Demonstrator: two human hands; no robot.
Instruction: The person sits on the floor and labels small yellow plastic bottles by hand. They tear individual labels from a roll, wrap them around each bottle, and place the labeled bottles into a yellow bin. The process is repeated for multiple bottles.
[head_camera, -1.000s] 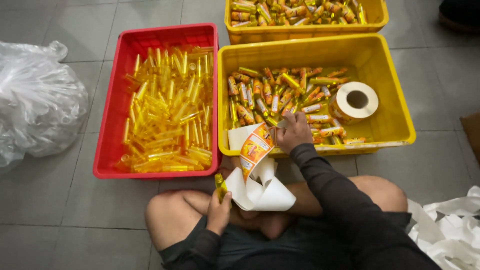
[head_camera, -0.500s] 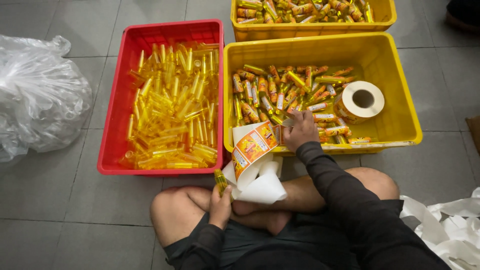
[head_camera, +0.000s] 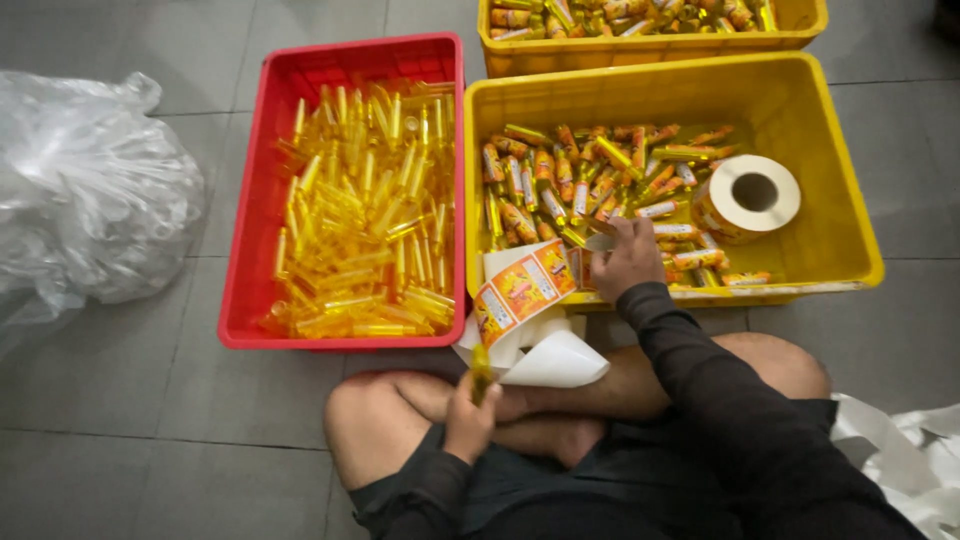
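I sit cross-legged on the tiled floor. My left hand (head_camera: 470, 415) holds a small yellow tube (head_camera: 481, 368) upright over my left knee. My right hand (head_camera: 625, 258) reaches to the near edge of the yellow bin (head_camera: 820, 150), its fingers pinching a label at the end of a strip of orange stickers (head_camera: 520, 290). The strip's white backing paper (head_camera: 545, 360) curls down between my knees. The yellow bin holds several labelled tubes (head_camera: 590, 180) and a roll of labels (head_camera: 747, 197).
A red bin (head_camera: 245, 260) of several unlabelled yellow tubes stands left of the yellow one. A second yellow bin (head_camera: 640, 45) of labelled tubes lies behind. A clear plastic bag (head_camera: 85, 190) sits far left; crumpled white paper (head_camera: 900, 450) lies at my right.
The view has shifted slightly. My right hand stays at the sticker strip on the yellow bin's edge, and my left hand keeps the tube by my knee.
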